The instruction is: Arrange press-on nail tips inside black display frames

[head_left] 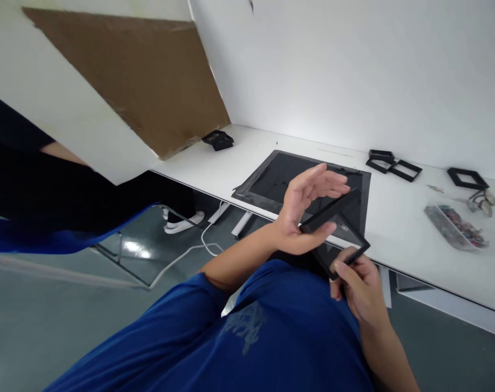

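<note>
A black square frame case point(340, 228) is opened like a shell in front of my chest. My left hand point(306, 212) grips its upper half, thumb below and fingers stretched over the top edge. My right hand point(359, 288) pinches the lower half at its near corner, fingers closed round the rim. A clear film shows inside the lower half. Both hands hover just before the edge of the white table point(394, 228), above a black mat point(280, 179).
Several black frames point(392, 163) lie at the table's back, another point(466, 177) further right, a small black piece point(218, 140) far left. Glasses point(482, 200) and a clear tray of small items point(455, 224) sit right. A cardboard panel point(141, 76) leans left; another person in dark clothes point(35, 179) sits there.
</note>
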{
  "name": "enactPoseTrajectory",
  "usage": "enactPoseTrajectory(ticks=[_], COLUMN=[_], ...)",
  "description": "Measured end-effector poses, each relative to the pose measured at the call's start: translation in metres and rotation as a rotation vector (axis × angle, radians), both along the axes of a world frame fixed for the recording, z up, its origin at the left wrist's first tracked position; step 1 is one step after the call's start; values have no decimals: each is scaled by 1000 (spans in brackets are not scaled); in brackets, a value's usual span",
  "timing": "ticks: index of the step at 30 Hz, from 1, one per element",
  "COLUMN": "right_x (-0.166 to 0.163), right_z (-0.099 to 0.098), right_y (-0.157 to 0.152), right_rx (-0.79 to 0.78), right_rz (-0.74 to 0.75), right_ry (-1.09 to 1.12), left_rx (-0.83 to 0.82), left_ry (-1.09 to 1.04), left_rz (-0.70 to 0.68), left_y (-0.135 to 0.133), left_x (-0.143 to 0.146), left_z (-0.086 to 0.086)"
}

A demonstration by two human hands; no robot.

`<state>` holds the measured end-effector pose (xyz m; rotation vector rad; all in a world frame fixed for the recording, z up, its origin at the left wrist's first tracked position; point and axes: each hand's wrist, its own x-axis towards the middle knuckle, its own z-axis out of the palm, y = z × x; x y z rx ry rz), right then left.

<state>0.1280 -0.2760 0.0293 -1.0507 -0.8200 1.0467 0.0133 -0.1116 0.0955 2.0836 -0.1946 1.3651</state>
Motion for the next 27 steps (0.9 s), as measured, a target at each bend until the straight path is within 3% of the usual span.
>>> enactPoseTrajectory(ticks=[3, 10, 17, 23, 27], right_x=[-4, 6, 25, 30, 48], right_z=[-8, -19, -34, -31, -18], right_y=[4, 32, 64, 82, 68], right_rx=[-84, -124, -209, -294, -350], right_rz=[53, -102, -97, -16, -117], right_ry=[-14, -17, -17, -137, -335], left_rx=[-85, -429, -465, -393, -302], left_ry=[-25, -22, 251, 283, 329], left_rz=[83, 210, 274, 201, 185], left_y=[5, 34, 54, 82, 111], left_x=[10, 39, 33, 51, 70], left_z=[-6, -43, -78, -79, -69])
